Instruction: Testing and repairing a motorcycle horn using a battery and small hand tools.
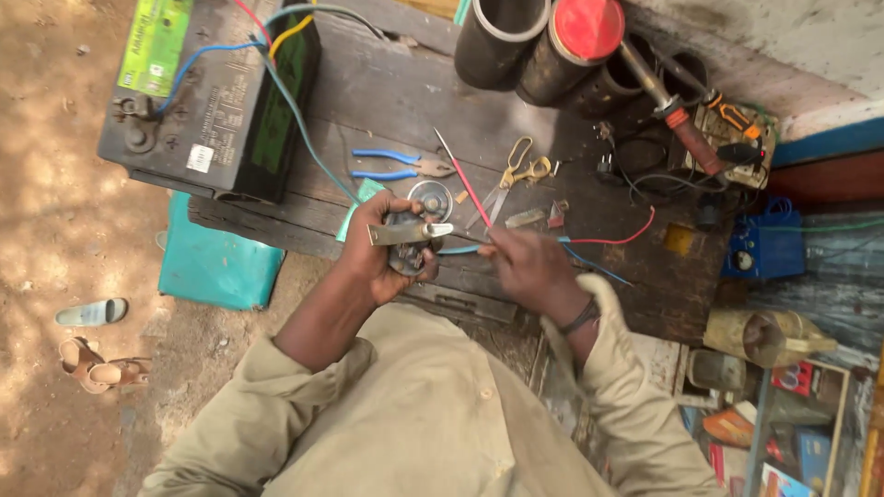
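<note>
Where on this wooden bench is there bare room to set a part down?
The widest bare patch of the wooden bench lies between the car battery and the black pipes, above the blue-handled pliers. Around the scissors, red wire and soldering iron it is crowded. The left hand and right hand fill the front edge.

A single head-worn camera looked steeply down from above the person, close over their chest and forearms. It faced the dark wooden counter (405, 101) ahead, with bare dirt ground (55, 184) along the left edge and a cluttered shelf (792, 423) at lower right.
</note>
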